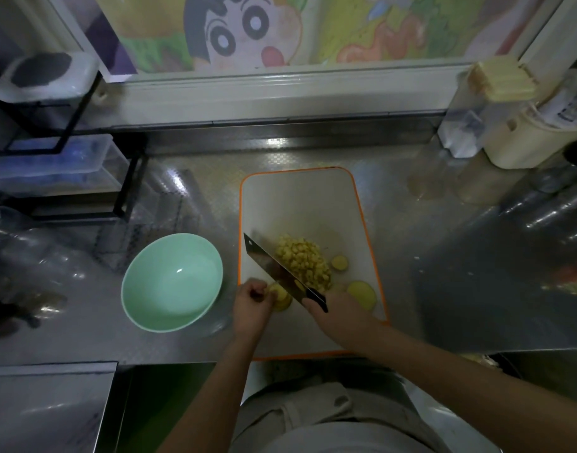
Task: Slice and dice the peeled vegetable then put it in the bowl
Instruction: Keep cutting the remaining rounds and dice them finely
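Two hands are low on the cutting board [300, 197], both busy. The right hand [334, 310], over the board's near-right part, is wrapped round the black handle of the knife [270, 264]. The blade slants away toward the board's left edge, and I'd say that slant brings the broad blade square onto the vegetable.

The left hand [252, 300], at the board's near-left edge, has its fingers curled in, tips pinning the pale yellow piece of vegetable [280, 297] down on the board. Knuckles are forward and tips tucked back, which keeps them clear of the blade (the classic claw). I can't tell whether that piece is one lump or a stack of slices.

Moving out, the pile of dice [305, 263] is heaped at the board's middle, on the other side of the blade from the held piece, so finished work is out of the cutting lane. Loose slices [362, 291] wait toward the board's right edge. The bowl [172, 282] sits on the tabletop [444, 256] just off the board's left edge with nothing in it, handy for a short carry.

The count:
- one knife
- one bowl
- one board
- one held piece
- one heap of dice
- two loose round slices
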Available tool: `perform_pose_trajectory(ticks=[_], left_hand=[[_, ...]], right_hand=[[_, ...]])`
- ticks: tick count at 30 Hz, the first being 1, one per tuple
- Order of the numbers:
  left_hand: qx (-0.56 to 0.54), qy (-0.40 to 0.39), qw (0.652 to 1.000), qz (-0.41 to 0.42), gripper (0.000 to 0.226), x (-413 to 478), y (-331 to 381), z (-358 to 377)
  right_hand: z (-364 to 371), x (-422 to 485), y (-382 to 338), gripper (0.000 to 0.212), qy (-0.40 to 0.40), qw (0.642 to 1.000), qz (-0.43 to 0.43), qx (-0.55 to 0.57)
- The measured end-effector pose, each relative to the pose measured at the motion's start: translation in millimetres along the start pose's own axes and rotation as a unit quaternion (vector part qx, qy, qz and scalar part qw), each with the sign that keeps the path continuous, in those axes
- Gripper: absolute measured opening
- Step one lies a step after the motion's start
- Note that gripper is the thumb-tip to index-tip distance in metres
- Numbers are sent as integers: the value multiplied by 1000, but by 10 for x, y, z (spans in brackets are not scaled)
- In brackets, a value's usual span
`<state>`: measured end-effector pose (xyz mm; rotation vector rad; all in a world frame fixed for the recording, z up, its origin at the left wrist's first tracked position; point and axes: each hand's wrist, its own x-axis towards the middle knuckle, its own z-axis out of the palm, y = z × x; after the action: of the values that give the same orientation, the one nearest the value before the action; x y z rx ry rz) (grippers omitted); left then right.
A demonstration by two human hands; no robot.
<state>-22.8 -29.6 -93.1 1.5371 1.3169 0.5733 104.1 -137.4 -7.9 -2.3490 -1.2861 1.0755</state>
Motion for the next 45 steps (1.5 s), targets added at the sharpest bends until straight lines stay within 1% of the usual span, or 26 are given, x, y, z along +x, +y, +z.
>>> perform_pose_trajectory(ticks=[2, 4, 6, 8, 9, 13, 16, 19, 21, 23, 26, 27, 31, 35, 38, 41, 45], left_hand=[[9, -7, 1000, 2, 37, -13, 18, -8], [21, -12, 1000, -4, 34, -14, 28, -12], [37, -11, 999, -13, 26, -7, 38, -18], [42, -14, 999, -24, 17, -9, 66, -14], [43, -16, 999, -29, 16, -12, 80, -10], [51, -15, 998, -39, 24, -11, 123, -18], [73, -14, 997, -37, 20, 13, 99, -21], [83, -20, 995, -43, 22, 42, 91, -28], [92, -26, 994, -51, 15, 51, 95, -27], [93, -27, 994, -51, 15, 53, 98, -29], [80, -28, 996, -38, 31, 59, 95, -33], [80, -30, 996, -36, 33, 55, 110, -39], [89, -35, 995, -20, 23, 32, 147, -56], [90, -35, 995, -7, 23, 50, 118, -52], [87, -35, 995, -19, 25, 47, 92, -49], [84, -41, 995, -25, 15, 56, 82, -49], [76, -56, 996, -2, 11, 56, 81, -57]], right_hand=[[-2, -41, -23, 41, -10, 1000, -4, -17], [20, -57, -8, 40, -9, 1000, 3, 0], [54, -49, 24, 43, -4, 999, 20, 26], [70, -53, 25, 44, -2, 1000, 25, 18], [68, -61, 17, 44, -2, 1000, 27, 13], [77, -99, -36, 41, -8, 999, 33, -1], [91, -116, -59, 40, -3, 999, 39, -17], [101, -99, -74, 36, 3, 998, 40, -41], [107, -73, -93, 40, 4, 997, 30, -74], [109, -46, -109, 42, 2, 995, 23, -97], [111, -18, -111, 42, -3, 995, 30, -92], [119, -6, -112, 42, -1, 996, 29, -90], [156, 61, -160, 33, 1, 998, 14, -60], [185, 118, -126, 37, 3, 1000, 23, -16], [212, 114, -102, 37, 10, 998, 2, -66], [231, 127, -82, 34, 17, 997, -15, -78], [267, 274, 70, 38, -9, 1000, -1, 0]])
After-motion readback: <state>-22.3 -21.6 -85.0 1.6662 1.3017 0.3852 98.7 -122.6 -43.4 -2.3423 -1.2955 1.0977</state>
